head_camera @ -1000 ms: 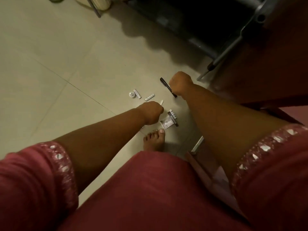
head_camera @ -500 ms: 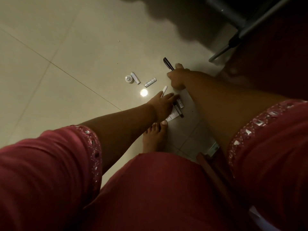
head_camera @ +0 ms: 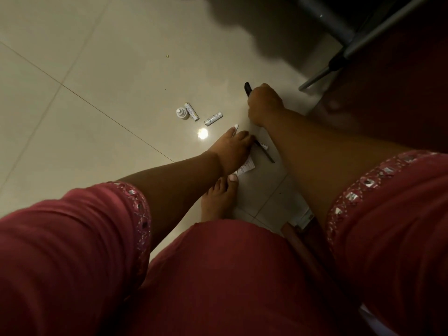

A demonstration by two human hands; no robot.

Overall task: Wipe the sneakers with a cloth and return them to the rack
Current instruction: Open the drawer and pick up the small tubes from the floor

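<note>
Nearest the camera, red cloth with mirror-trimmed sleeves (head_camera: 143,214) fills the lower frame, and a bare foot (head_camera: 219,197) stands on the pale tiled floor (head_camera: 97,69). Just beyond the foot, the left hand (head_camera: 232,149) reaches down with fingers extended over a white tube (head_camera: 247,167) and a thin dark stick (head_camera: 265,152); a white tip (head_camera: 235,128) pokes out past its fingers. Farther from the foot, the right hand (head_camera: 264,104) is curled around a black pen-like object (head_camera: 247,88). Left of it lie a small bottle (head_camera: 181,113) and two white tubes (head_camera: 213,118), beside a bright light spot (head_camera: 202,134). Farthest from the foot stand grey metal legs (head_camera: 339,59) in shadow. No sneakers or cloth are in view.
</note>
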